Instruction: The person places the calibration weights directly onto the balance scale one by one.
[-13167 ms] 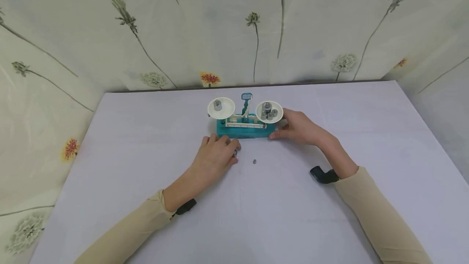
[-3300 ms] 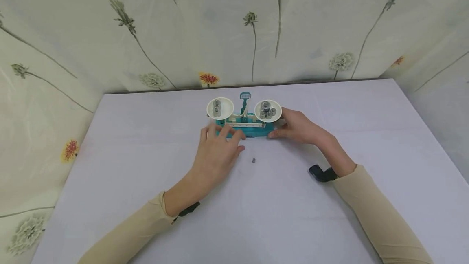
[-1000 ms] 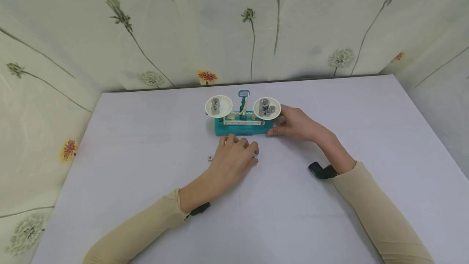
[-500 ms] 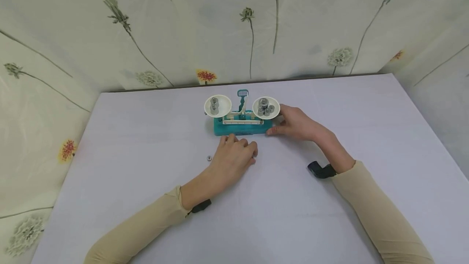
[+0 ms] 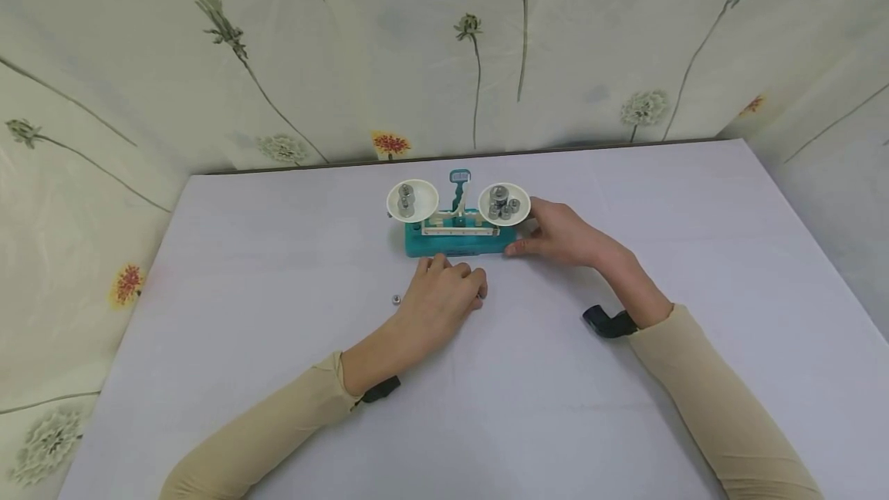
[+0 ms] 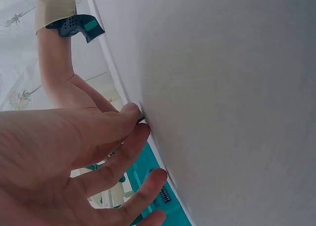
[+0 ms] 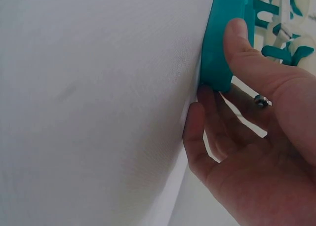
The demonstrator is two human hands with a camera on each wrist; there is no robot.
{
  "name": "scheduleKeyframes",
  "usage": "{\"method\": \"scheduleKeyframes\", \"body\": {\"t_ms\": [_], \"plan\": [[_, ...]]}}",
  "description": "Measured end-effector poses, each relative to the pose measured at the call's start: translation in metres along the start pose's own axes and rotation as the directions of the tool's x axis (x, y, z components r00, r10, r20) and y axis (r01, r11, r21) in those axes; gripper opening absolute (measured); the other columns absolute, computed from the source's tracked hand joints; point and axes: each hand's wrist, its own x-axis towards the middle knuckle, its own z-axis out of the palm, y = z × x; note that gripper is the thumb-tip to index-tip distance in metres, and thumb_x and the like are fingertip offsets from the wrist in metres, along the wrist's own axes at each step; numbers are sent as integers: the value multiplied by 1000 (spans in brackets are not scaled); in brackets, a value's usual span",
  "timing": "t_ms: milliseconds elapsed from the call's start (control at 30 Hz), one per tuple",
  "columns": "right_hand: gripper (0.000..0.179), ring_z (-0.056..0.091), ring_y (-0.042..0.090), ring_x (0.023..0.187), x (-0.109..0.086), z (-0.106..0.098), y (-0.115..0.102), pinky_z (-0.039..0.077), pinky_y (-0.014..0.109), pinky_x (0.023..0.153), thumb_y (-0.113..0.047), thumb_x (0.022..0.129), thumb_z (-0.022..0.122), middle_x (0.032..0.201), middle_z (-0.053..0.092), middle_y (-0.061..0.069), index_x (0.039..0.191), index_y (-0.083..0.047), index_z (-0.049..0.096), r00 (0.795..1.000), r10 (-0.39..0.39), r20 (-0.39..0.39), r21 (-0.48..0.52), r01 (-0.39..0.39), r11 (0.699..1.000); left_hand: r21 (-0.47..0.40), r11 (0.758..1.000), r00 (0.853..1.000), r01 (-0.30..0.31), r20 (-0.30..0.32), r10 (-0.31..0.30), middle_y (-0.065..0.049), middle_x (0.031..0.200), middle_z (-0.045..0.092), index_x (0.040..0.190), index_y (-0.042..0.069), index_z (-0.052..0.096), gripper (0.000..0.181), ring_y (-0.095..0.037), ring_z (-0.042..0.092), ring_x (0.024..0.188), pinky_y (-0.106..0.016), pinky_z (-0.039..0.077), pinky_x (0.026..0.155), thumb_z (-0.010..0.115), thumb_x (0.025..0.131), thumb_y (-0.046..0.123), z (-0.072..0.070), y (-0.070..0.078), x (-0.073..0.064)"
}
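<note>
A teal balance scale (image 5: 458, 245) with two white pans stands toward the back of the table. Two metal weights (image 5: 406, 205) stand in its left pan (image 5: 427, 203), and several more (image 5: 499, 195) sit in the right pan (image 5: 523, 208). My right hand (image 5: 566, 236) grips the right end of the base, thumb in front and fingers round the end. Low in front of the scale, my left hand (image 5: 439, 303) pinches a tiny metal weight (image 6: 141, 118) between thumb and index finger, mostly covered by the fingertips. Another small weight (image 5: 397, 299) lies on the table just left of that hand.
The white-covered table (image 5: 528, 407) ends at a back edge behind the scale, against a flower-printed cloth (image 5: 583, 37). Black wrist devices (image 5: 611, 322) sit at both cuffs.
A second weight has joined the one in the left pan. My left hand then moved right and pinched the tiny weight on the table, uncovering another at its left. The right hand keeps its grip.
</note>
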Motion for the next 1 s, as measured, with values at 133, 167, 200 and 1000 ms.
{"method": "scheduleKeyframes", "body": {"t_ms": [133,167,200,1000], "plan": [[76,63,39,138,0,0,-1,56,57,108,-21,91,88,146,66,19,154,-3,50,1000,-2,-1,-3,2,1000,-3,1000,1000,4,11,-4,2,96,79,105,21,75,9,-25,66,96,-38,48,85,77,101,28,-1,0,0],[76,63,39,138,0,0,-1,56,57,108,-21,91,89,147,66,20,154,-3,50,1000,-2,-1,-3,2,1000,-3,1000,1000,4,13,-4,2,96,79,105,21,75,8,-25,66,96,-38,48,85,77,101,28,-1,0,0],[76,63,39,138,0,0,-1,56,58,108,-21,91,89,147,66,20,154,-3,50,1000,-3,-1,-1,3,1000,-4,1000,1000,4,15,-4,2,96,79,105,21,75,8,-25,66,96,-38,48,85,77,101,28,-1,0,-1],[76,62,39,139,-1,0,-2,55,58,110,-19,90,89,148,65,19,154,-3,50,1000,7,-2,0,-7,1000,0,1000,1000,13,0,-13,1,97,78,105,20,73,8,-26,65,98,-36,46,82,76,102,26,-6,-2,-4]]}}
